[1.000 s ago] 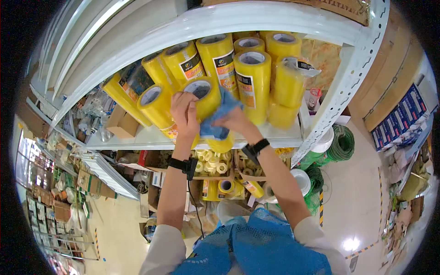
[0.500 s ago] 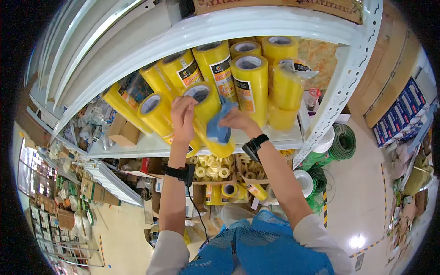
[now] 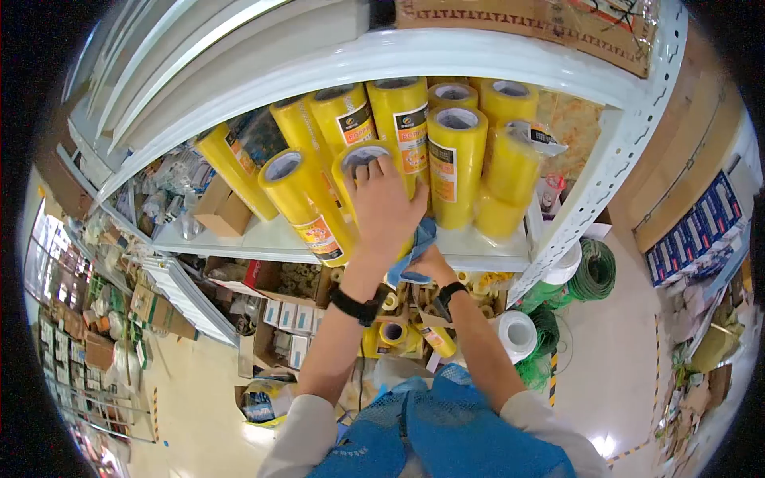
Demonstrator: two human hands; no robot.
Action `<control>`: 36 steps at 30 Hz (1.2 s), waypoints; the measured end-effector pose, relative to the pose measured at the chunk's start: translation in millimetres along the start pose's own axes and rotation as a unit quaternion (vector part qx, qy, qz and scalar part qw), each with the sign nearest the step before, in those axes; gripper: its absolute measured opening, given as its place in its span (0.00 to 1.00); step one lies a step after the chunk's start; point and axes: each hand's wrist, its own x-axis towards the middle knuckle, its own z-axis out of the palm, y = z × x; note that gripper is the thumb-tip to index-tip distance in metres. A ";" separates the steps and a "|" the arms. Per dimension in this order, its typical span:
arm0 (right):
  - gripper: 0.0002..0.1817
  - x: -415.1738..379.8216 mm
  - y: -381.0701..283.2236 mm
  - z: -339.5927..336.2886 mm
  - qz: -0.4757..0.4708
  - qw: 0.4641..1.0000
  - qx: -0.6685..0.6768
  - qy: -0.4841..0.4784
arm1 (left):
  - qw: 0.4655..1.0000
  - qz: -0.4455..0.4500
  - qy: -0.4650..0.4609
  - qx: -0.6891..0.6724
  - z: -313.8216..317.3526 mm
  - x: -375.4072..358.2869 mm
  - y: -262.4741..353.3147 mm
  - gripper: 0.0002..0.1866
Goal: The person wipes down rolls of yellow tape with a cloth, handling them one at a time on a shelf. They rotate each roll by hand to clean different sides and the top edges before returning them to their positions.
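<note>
My left hand (image 3: 384, 205) is wrapped around a long yellow pack of tape rolls (image 3: 360, 161) that sticks out over the white shelf (image 3: 263, 237) edge, fingers near its open core end. Just below and behind that hand, my right hand (image 3: 433, 263) is closed on a blue cloth (image 3: 414, 248) pressed against the underside of the same pack. More yellow tape packs (image 3: 457, 159) stand and lean on the shelf on both sides, some with dark labels.
A cardboard box (image 3: 217, 211) lies on the shelf at left. Boxes of smaller tape rolls (image 3: 388, 331) fill the level below. Green wire coils (image 3: 591, 255) and a white roll (image 3: 516, 333) sit at right near the upright post (image 3: 594, 187).
My left hand slid over the top of the pack to grip it. My right hand with the blue cloth dropped from the pack's side to beneath it. The view tilted slightly.
</note>
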 end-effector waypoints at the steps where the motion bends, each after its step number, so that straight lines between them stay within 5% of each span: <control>1: 0.44 -2.5 -4.3 3.0 0.009 0.999 0.032 0.014 | 1.000 -0.005 0.002 0.002 2.4 0.8 -0.7 0.12; 4: 0.52 -14.4 -30.8 13.7 0.010 0.985 -0.162 0.055 | 0.993 -0.040 0.013 -0.109 17.2 5.6 -19.1 0.12; 7: 0.52 0.1 -44.7 25.2 -0.008 0.985 -0.128 0.115 | 0.970 -0.023 0.009 -0.241 21.7 9.8 -44.5 0.08; 9: 0.50 24.0 -97.9 30.6 -0.161 0.976 0.070 0.126 | 0.962 -0.028 0.003 -0.270 23.3 9.6 -50.4 0.07; 11: 0.49 42.7 -171.3 27.5 -0.261 0.952 -0.081 0.140 | 0.957 -0.029 0.000 -0.288 23.1 10.5 -53.3 0.07; 13: 0.49 68.8 -209.0 29.5 -0.185 0.967 0.133 0.115 | 0.952 -0.029 -0.003 -0.306 23.1 9.2 -57.7 0.07; 16: 0.50 85.5 -226.4 6.1 -0.224 0.973 -0.005 0.046 | 0.947 -0.031 -0.058 -0.313 24.7 9.9 -62.6 0.07; 17: 0.49 84.1 -227.3 6.6 -0.171 0.984 0.021 0.036 | 0.948 -0.035 -0.040 -0.315 25.3 9.8 -63.3 0.06; 24: 0.48 55.8 -164.1 12.2 -0.114 0.977 0.174 0.052 | 0.944 -0.027 -0.015 -0.329 28.9 7.3 -61.6 0.04; 26: 0.49 50.2 -84.1 -1.5 -0.002 1.000 -0.015 0.023 | 0.943 -0.028 -0.035 -0.331 26.1 7.2 -60.4 0.04; 27: 0.49 43.1 -110.3 7.0 -0.152 0.975 -0.120 0.112 | 0.943 -0.033 -0.048 -0.328 25.0 8.8 -60.0 0.04; 34: 0.42 -0.7 -30.8 4.0 -0.080 0.974 -0.164 0.131 | 0.946 -0.023 -0.037 -0.323 23.5 8.7 -57.4 0.04; 36: 0.53 -2.4 -30.5 3.5 -0.046 0.985 -0.155 0.064 | 0.948 -0.025 -0.022 -0.316 20.7 3.5 -57.3 0.04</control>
